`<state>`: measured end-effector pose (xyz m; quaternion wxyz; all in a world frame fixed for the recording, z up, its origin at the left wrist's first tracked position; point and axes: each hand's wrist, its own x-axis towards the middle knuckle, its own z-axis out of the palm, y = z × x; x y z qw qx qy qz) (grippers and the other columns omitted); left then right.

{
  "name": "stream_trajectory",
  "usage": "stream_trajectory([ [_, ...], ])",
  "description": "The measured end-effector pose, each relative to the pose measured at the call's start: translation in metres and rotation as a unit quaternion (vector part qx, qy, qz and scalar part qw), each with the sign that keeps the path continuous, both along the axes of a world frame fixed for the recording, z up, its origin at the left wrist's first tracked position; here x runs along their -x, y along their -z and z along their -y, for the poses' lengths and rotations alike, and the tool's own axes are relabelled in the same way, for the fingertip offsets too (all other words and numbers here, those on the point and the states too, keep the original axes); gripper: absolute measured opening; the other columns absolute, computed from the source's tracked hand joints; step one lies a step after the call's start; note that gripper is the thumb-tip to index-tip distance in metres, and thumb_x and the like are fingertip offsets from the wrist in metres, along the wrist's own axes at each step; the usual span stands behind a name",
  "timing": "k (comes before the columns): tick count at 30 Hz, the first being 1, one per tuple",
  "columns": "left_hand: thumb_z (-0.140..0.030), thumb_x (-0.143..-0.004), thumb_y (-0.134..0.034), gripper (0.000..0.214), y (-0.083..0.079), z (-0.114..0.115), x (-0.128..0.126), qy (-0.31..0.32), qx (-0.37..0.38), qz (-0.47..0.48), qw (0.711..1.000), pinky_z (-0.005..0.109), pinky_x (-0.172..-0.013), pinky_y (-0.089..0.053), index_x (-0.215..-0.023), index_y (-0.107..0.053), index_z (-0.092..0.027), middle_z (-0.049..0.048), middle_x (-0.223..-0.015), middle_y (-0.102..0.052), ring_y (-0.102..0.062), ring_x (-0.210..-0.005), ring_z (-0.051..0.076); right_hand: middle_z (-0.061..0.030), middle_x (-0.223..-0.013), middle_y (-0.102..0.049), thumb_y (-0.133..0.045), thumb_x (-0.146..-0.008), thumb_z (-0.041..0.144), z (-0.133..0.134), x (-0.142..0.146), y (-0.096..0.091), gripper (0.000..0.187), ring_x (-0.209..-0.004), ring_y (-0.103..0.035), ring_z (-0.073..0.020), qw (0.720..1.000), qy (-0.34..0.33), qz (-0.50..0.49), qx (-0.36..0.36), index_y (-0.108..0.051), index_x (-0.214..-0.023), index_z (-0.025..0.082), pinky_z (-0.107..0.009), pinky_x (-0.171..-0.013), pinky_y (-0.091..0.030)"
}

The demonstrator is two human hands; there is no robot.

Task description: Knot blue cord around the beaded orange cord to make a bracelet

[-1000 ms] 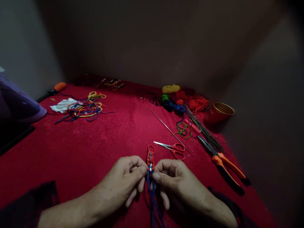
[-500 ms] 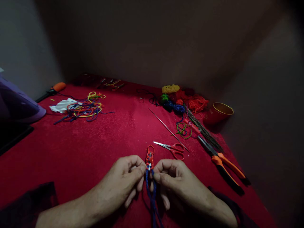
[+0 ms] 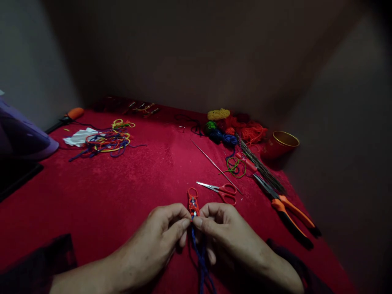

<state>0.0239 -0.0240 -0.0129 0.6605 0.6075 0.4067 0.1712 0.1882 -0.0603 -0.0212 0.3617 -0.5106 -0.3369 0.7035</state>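
A small knotted red cord piece (image 3: 193,204) with a loop at its far end and shiny beads in it lies between my hands. Blue cords (image 3: 199,255) trail from its near end toward me. My left hand (image 3: 171,230) pinches at that near end, thumb against forefinger. From the other side my right hand (image 3: 216,226) pinches the same spot, the two thumb tips almost meeting. The fingertips hide just what part of the cord each one grips. Red-handled scissors (image 3: 225,191) lie just beyond my right hand, blades pointing left.
A long thin needle (image 3: 211,161) lies past the scissors. Orange-and-black pliers (image 3: 284,208) rest at right, near a bundle of dark twigs (image 3: 260,163) and a red cup (image 3: 280,145). Yarn balls (image 3: 229,128) sit at the back. Tangled cords (image 3: 108,143) and white paper (image 3: 81,136) lie left.
My hands have come closer together, the thumbs now nearly touching over the near end of the knotted piece. The view has shifted slightly.
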Motion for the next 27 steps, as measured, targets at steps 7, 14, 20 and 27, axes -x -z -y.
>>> stream_trajectory([
  [7,-0.032,-0.090,-0.046,0.025,-0.002,-0.001,-0.002,0.014,-0.024,-0.014,1.000,0.022,-0.056,-0.034,-0.072,-0.054,-0.016,-0.0025,-0.063,-0.048,-0.044,-0.060,0.012,0.0061,-0.045,-0.053,-0.061,-0.078,0.032,0.002,0.000,0.006,0.021,-0.030,-0.043,-0.0051,1.000,0.017,0.004,0.006,-0.051,-0.067,0.017,-0.015,-0.031,-0.028],
  [14,-0.032,-0.090,-0.044,0.024,0.000,0.001,0.000,0.008,-0.010,-0.013,1.000,0.023,-0.055,-0.031,-0.078,-0.055,-0.015,-0.0028,-0.065,-0.047,-0.041,-0.061,0.012,0.0043,-0.052,-0.058,-0.056,-0.078,0.022,0.003,-0.003,0.009,0.011,-0.029,-0.041,-0.0040,1.000,0.013,0.016,0.007,-0.054,-0.068,0.017,-0.015,-0.029,-0.024],
  [20,-0.028,-0.088,-0.046,0.019,0.001,0.001,0.000,0.003,-0.017,-0.005,1.000,0.023,-0.055,-0.028,-0.077,-0.055,-0.015,-0.0032,-0.067,-0.045,-0.037,-0.062,0.011,0.0023,-0.060,-0.064,-0.055,-0.081,0.025,0.005,-0.003,0.018,0.013,-0.027,-0.039,-0.0037,1.000,0.027,0.000,0.001,-0.055,-0.070,0.017,-0.017,-0.029,-0.025],
  [27,-0.031,-0.084,-0.049,0.020,-0.002,0.002,0.000,-0.016,-0.006,-0.019,1.000,0.022,-0.051,-0.027,-0.073,-0.052,-0.015,-0.0040,-0.064,-0.043,-0.034,-0.058,0.010,0.0018,-0.061,-0.064,-0.054,-0.078,0.018,0.006,-0.004,0.019,0.010,-0.027,-0.039,-0.0036,1.000,0.024,-0.005,0.005,-0.054,-0.068,0.017,-0.016,-0.029,-0.023],
])
